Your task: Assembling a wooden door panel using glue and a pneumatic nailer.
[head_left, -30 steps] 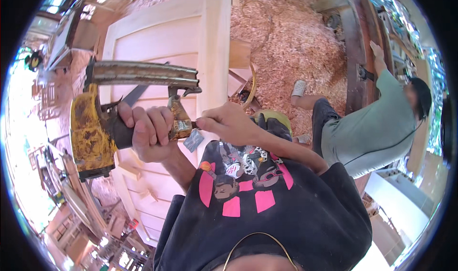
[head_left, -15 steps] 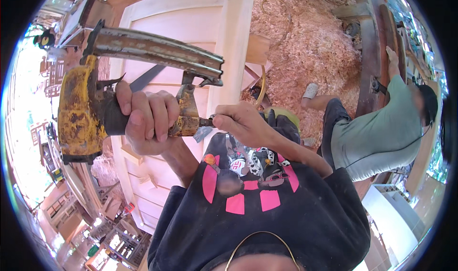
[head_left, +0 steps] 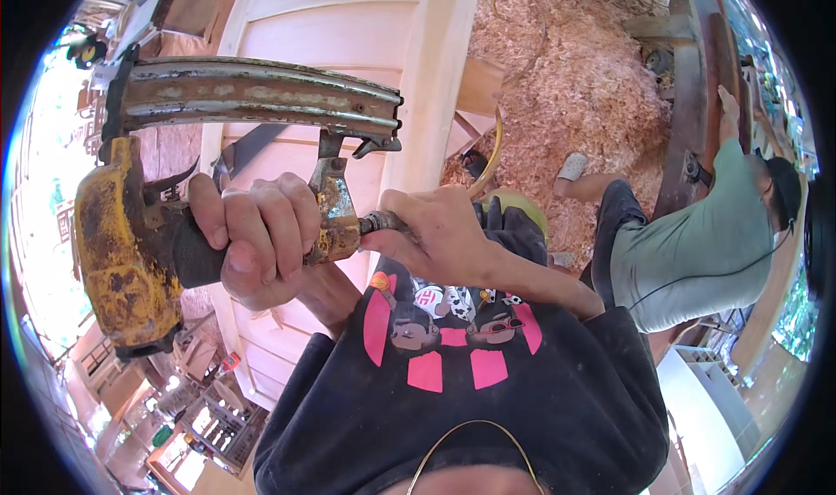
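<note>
A worn yellow nail gun [head_left: 117, 242] with a long rusty magazine [head_left: 261, 94] is held up in front of my chest. My left hand [head_left: 261, 238] is wrapped round its dark grip, the thumb lying across the fingers. At the handle's end, my right hand [head_left: 444, 229] is closed on the air hose coupling [head_left: 380, 222], which meets the gun's inlet. A yellow air hose [head_left: 498, 147] curves away beyond that hand. Behind the gun lies a pale wooden panel door [head_left: 427, 86], partly hidden by the gun and my hands.
On the right, a co-worker in a green shirt [head_left: 688, 251] rests a hand on a dark wooden beam [head_left: 697, 86]. Wood shavings [head_left: 583, 77] cover the ground ahead. A white cabinet [head_left: 697, 408] stands at lower right; wooden frames [head_left: 218, 425] crowd the lower left.
The nail gun has shifted left and tilted slightly, its body lower. My right hand has moved a little left and now covers the coupling, with the yellow hose running out behind it.
</note>
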A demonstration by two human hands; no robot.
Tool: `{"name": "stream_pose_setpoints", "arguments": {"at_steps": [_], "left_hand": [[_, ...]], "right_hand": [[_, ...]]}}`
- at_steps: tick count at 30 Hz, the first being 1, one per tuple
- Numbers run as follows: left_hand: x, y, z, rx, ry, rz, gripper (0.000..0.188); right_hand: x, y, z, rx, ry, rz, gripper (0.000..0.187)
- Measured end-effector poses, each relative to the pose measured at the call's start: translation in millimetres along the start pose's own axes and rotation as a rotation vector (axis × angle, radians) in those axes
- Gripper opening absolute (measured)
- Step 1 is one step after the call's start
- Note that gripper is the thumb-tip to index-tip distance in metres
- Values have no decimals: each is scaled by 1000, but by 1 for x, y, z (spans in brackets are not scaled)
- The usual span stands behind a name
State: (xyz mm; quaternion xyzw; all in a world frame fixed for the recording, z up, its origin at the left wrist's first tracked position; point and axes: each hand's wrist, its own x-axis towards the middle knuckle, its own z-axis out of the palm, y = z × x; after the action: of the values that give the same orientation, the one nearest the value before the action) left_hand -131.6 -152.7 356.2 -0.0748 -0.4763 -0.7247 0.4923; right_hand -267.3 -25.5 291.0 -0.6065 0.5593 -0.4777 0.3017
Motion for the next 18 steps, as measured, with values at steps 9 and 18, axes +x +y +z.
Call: {"name": "stream_pose_setpoints", "arguments": {"at_steps": [9,18], "left_hand": [[-4,12,2,-11,214,90,23],[-5,15,-3,16,132,44,22]], "right_hand": [[8,-3,-3,203,-93,-3,27],[10,-1,7,258,-86,-118,33]]}}
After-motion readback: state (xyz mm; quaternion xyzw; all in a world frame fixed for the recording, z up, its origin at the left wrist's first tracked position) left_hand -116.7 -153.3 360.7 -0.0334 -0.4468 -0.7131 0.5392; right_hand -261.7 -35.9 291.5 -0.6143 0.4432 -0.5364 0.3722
